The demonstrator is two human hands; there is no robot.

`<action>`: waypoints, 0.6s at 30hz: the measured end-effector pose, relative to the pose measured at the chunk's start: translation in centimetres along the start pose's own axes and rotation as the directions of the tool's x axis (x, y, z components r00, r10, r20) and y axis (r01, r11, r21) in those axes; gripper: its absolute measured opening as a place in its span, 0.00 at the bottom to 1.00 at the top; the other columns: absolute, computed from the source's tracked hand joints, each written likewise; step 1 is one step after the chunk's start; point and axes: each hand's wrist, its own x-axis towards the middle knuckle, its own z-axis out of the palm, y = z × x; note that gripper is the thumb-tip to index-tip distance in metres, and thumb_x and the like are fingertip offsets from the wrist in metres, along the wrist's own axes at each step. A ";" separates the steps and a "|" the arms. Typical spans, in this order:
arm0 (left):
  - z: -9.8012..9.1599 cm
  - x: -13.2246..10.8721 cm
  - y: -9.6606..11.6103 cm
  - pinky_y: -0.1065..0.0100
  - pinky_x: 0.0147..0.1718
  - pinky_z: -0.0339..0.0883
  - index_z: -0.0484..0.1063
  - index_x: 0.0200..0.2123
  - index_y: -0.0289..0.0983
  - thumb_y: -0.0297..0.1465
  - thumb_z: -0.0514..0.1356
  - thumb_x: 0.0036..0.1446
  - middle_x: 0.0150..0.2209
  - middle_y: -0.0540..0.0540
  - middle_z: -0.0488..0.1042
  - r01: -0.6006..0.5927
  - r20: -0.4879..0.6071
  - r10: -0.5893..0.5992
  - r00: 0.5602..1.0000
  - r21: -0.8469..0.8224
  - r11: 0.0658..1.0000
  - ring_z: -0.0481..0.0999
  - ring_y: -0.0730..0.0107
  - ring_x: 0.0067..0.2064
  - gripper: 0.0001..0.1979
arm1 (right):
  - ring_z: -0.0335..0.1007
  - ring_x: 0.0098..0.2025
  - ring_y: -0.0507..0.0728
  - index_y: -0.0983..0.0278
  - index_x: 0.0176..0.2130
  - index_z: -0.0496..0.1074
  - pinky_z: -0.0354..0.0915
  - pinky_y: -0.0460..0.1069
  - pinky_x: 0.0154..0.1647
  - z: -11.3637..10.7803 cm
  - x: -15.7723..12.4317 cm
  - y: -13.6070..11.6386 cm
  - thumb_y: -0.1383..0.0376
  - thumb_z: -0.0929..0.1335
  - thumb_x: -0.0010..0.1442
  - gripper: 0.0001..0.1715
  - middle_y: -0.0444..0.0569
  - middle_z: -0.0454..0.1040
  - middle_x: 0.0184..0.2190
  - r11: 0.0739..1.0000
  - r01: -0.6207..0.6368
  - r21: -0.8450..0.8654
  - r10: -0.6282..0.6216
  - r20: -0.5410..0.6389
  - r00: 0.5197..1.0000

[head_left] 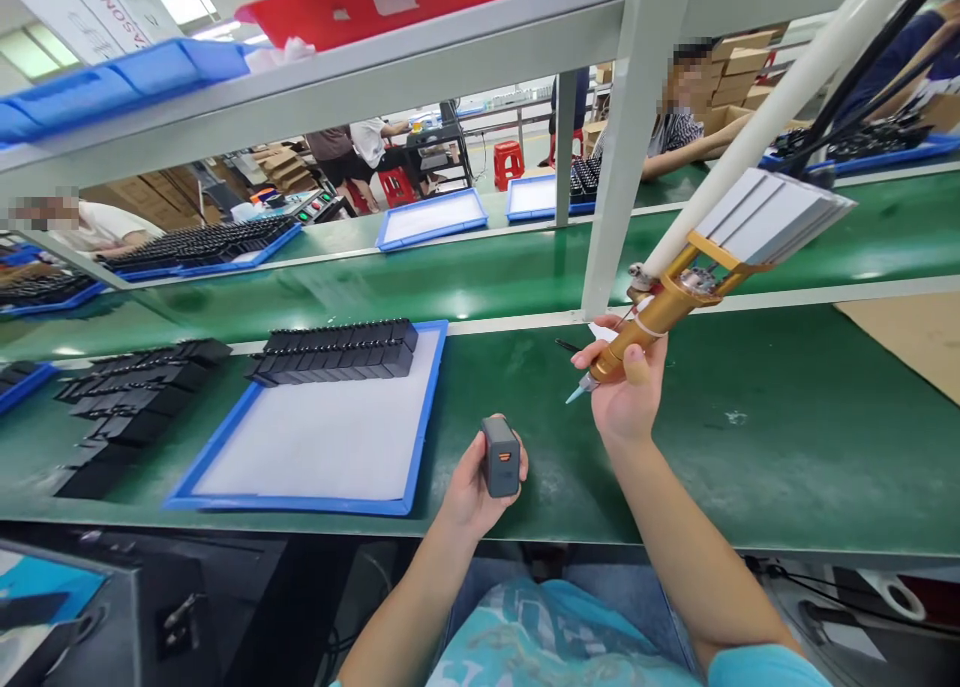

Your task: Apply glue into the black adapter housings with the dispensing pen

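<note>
Near the front edge of the green bench, my left hand (pixel 475 487) is closed around a dark grey USB charger (pixel 502 457), whose end with an orange port faces up. To its right, my right hand (pixel 628 392) grips a gold cylindrical tool (pixel 651 319) with a pale blue tapered nozzle. The tool slants down to the left, its tip apart from the charger. A white pole and black cables run up from it. On my left, a blue-rimmed tray (pixel 431 407) lined with white holds rows of black chargers (pixel 337 352) at its far end.
More black chargers (pixel 142 402) lie in rows left of the tray. A metal shelf frame (pixel 611 147) rises ahead, carrying a red bin (pixel 397 7) and a blue bin (pixel 127 77). Beyond runs a green belt (pixel 480 267); other people sit across it. Cardboard (pixel 915 337) lies at right.
</note>
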 end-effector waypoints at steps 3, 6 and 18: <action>-0.3 -0.2 0.1 0.80 0.13 0.62 0.67 0.45 0.42 0.43 0.63 0.55 0.31 0.49 0.70 -0.065 0.045 0.062 0.997 0.078 0.995 0.72 0.72 0.27 0.18 | 0.71 0.23 0.50 0.53 0.46 0.63 0.69 0.50 0.28 0.0 0.0 0.0 0.55 0.68 0.57 0.18 0.42 0.72 0.41 1.000 0.009 -0.012 -0.009 -0.009 1.000; -0.6 -0.2 0.1 0.79 0.15 0.64 0.65 0.45 0.44 0.43 0.61 0.56 0.31 0.49 0.71 -0.111 0.078 0.101 0.992 0.126 0.986 0.74 0.71 0.28 0.17 | 0.71 0.23 0.50 0.53 0.47 0.63 0.69 0.50 0.27 -0.1 0.1 0.1 0.55 0.67 0.57 0.18 0.42 0.72 0.40 0.999 0.018 -0.028 -0.018 -0.015 1.000; -5.0 -2.3 6.4 0.71 0.31 0.65 0.63 0.43 0.43 0.38 0.70 0.46 0.30 0.52 0.70 -0.107 -0.109 0.502 0.858 0.918 0.381 0.73 0.69 0.30 0.24 | 0.71 0.22 0.52 0.51 0.44 0.72 0.68 0.50 0.23 -0.4 0.8 -0.3 0.57 0.71 0.50 0.19 0.45 0.75 0.38 0.999 0.002 -0.033 -0.004 -0.078 0.997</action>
